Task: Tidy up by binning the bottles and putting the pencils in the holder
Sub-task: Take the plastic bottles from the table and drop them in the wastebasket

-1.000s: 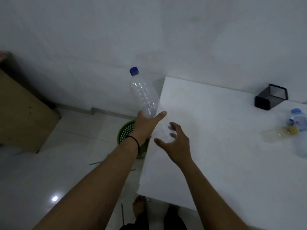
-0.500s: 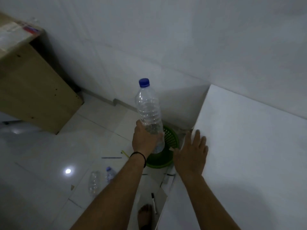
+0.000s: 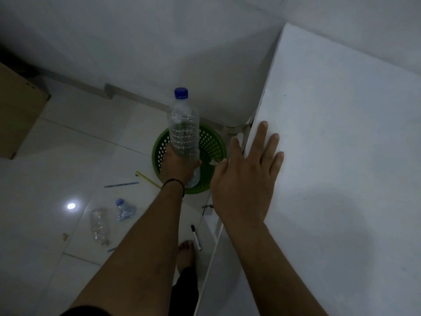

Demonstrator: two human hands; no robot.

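1. Both forearms are bare, no sleeves reaching the wrists.
2. A thin black band [image 3: 173, 181] circles the left wrist.
3. A bare foot [image 3: 186, 254] shows below, under dark trousers [image 3: 185, 290].

No text, brand, number or sign can be read anywhere. The clear bottle [image 3: 183, 131] with the blue cap carries no label, and the two crushed bottles [image 3: 100, 225] on the floor show no legible print.

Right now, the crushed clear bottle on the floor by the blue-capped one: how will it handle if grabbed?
The crushed bottle looks empty, so probably very light. Its dented walls likely give under a squeeze. Lying flattened on the tile floor, it seems unlikely to roll.
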